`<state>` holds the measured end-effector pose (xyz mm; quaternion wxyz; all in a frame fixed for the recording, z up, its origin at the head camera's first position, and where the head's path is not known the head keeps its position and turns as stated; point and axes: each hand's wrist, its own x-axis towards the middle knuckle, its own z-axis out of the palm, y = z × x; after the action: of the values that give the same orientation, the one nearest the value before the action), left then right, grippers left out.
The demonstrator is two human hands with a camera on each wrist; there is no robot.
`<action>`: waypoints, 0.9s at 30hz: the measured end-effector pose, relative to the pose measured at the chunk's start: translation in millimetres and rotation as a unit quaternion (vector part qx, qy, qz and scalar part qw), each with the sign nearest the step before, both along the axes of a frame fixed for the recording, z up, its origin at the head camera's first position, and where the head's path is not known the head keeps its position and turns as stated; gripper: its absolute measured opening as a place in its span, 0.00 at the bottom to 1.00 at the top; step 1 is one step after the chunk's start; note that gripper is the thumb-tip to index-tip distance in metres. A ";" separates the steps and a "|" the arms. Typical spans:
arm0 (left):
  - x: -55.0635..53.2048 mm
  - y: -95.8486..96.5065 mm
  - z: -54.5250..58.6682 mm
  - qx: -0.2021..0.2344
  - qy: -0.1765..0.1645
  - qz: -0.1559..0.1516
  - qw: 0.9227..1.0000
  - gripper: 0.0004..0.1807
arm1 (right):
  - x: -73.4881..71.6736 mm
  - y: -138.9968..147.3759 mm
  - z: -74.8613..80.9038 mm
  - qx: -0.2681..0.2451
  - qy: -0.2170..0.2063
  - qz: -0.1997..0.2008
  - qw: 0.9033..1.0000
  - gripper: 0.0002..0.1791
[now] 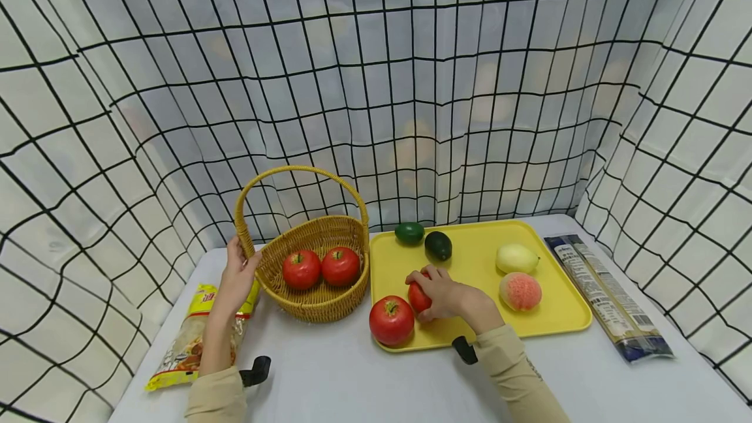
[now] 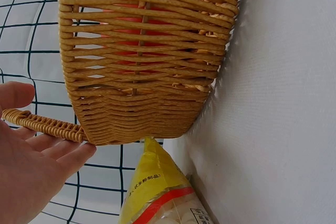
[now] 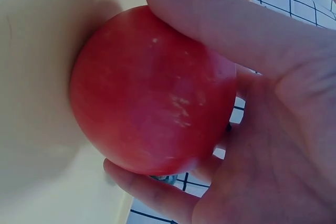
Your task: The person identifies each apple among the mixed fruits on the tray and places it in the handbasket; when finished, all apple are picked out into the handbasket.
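My left hand holds the side of the handle of a wicker basket, the handle passing between thumb and fingers. Two red apples sit inside the basket. Over the yellow tray, my right hand grips another red apple, fingers and thumb around its sides. That apple is partly hidden by the hand in the head view. Just left of it, a further red apple rests at the tray's near left corner.
On the tray are two dark green avocados, a pale yellow fruit and a pink peach. A yellow food bag lies under the left forearm. A long flat packet lies right of the tray. Black netting surrounds the table.
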<state>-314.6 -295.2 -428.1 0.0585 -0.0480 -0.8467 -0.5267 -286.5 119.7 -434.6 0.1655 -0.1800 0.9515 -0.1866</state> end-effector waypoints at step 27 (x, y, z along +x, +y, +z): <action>0.6 -0.9 0.6 0.011 -0.011 0.000 1.000 0.40 | 0.4 14.4 5.5 -0.037 -0.012 0.018 0.999 0.33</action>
<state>-314.1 -296.1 -427.5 0.0497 -0.0411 -0.8417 -0.5360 -286.1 134.1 -429.1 0.1732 -0.2007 0.9385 -0.2210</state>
